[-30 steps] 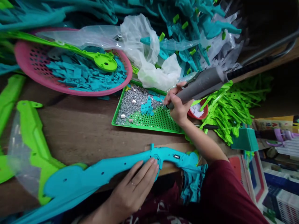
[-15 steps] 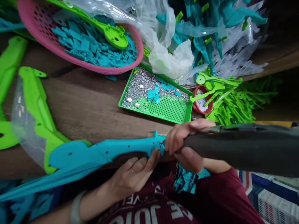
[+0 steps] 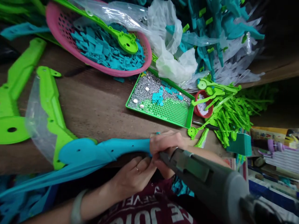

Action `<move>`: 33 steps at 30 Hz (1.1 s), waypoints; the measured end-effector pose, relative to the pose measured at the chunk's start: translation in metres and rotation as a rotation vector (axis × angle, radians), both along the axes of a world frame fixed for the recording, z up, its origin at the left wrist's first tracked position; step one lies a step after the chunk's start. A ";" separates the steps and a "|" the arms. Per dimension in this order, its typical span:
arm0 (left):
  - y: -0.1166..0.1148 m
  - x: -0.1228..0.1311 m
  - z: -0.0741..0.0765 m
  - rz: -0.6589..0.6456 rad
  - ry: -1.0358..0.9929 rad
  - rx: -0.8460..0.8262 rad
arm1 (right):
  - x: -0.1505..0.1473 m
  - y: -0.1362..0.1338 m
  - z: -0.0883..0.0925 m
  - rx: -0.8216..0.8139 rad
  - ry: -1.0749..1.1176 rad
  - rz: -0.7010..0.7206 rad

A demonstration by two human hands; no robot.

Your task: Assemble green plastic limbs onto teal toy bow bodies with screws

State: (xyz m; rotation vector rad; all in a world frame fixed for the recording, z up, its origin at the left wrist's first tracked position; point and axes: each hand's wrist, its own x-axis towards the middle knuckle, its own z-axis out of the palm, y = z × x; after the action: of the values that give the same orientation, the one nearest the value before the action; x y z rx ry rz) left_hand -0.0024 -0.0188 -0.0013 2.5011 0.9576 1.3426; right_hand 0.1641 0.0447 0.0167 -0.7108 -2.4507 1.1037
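Observation:
A long blue plastic casing [image 3: 126, 147], with small holes along it and a rounded wide left end, lies along the front edge of the table. At its right end my left hand [image 3: 134, 175] is closed, fingertips against the casing's near side and partly hidden. My right hand [image 3: 167, 143] covers that same end from above, fingers curled. It holds the nose of a dark grey electric screwdriver [image 3: 203, 174], whose body slants down toward the lower right. The screwdriver's tip and the spot it points at are hidden by the fingers.
Behind stand a green tray [image 3: 161, 113] of screws and small blue pieces, a pink basket [image 3: 99, 63] of blue parts and a red cup [image 3: 203, 104]. Green casings [image 3: 50, 99] lie left; green parts [image 3: 230, 109] pile up right, plastic bags [image 3: 177, 65] at the back.
My right hand has moved left onto the casing's end. The screwdriver has swung from nearly level to slanting down toward me. The view has shifted slightly.

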 end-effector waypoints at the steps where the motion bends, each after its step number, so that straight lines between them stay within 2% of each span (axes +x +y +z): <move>1: 0.000 0.001 0.000 0.011 -0.019 -0.008 | 0.000 0.001 0.007 -0.034 0.049 0.024; 3: -0.002 0.001 -0.001 0.012 -0.023 -0.001 | 0.001 0.007 0.025 -0.118 0.148 0.002; 5: -0.003 0.000 -0.003 0.010 0.019 0.005 | 0.002 0.020 0.044 -0.147 0.336 -0.053; 7: -0.003 -0.001 -0.004 -0.016 0.090 0.002 | 0.006 0.045 0.057 -0.082 0.592 -0.244; 10: -0.001 -0.002 -0.005 -0.029 0.150 0.025 | 0.015 0.093 0.054 0.150 0.824 -0.657; 12: 0.000 -0.002 -0.007 -0.019 0.141 0.059 | 0.022 0.120 0.042 0.178 0.797 -0.869; 13: 0.000 -0.002 -0.008 -0.021 0.134 0.066 | 0.024 0.129 0.035 0.160 0.771 -0.922; 15: 0.000 -0.003 -0.010 -0.038 0.118 0.075 | 0.028 0.138 0.024 0.124 0.746 -0.945; 18: 0.000 -0.005 -0.011 -0.065 0.115 0.061 | 0.031 0.137 0.015 0.081 0.806 -0.885; 21: 0.000 -0.007 -0.009 -0.082 0.124 0.026 | 0.031 0.135 0.014 0.027 0.855 -0.841; 25: 0.002 -0.009 -0.007 -0.075 0.102 -0.046 | 0.031 0.135 0.013 0.020 0.773 -0.917; 28: 0.003 -0.009 -0.008 -0.069 0.101 -0.038 | 0.032 0.135 0.010 0.026 0.734 -0.937; 33: 0.005 -0.008 -0.011 -0.072 0.108 0.017 | 0.030 0.144 0.005 0.045 0.811 -0.856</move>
State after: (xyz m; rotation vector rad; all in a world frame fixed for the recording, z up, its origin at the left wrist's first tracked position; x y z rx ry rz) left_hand -0.0103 -0.0138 -0.0118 2.6181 0.8701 1.2111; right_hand 0.1944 0.1889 0.0221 -0.9237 -1.2722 0.7511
